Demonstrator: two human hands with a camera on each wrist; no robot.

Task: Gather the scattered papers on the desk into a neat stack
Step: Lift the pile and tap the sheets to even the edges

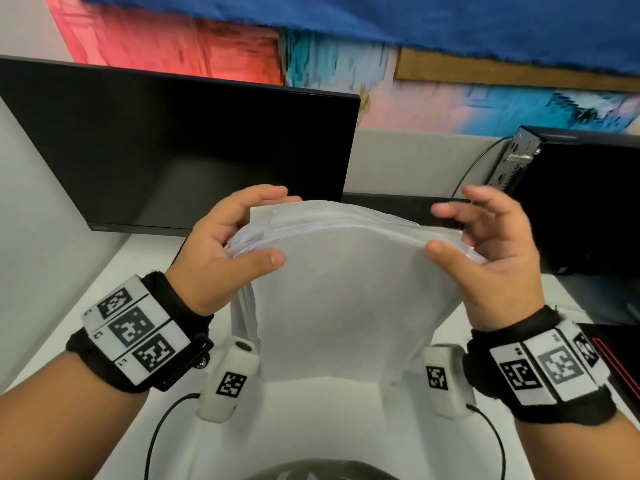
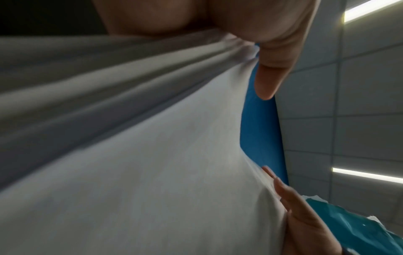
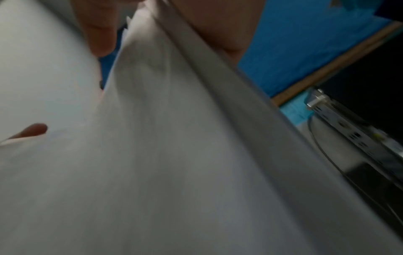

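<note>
A bundle of several white papers stands on edge above the white desk, its top edge bowed and the sheets slightly fanned. My left hand grips the upper left corner, thumb on the near face and fingers behind. My right hand holds the upper right corner, thumb pressed on the near face and fingers spread behind the top edge. In the left wrist view the papers fill the frame under my thumb. The right wrist view is blurred, with papers and my thumb.
A dark monitor stands just behind the papers at the left. A black computer case with a cable sits at the back right. A dark flat item with a red line lies at the right edge.
</note>
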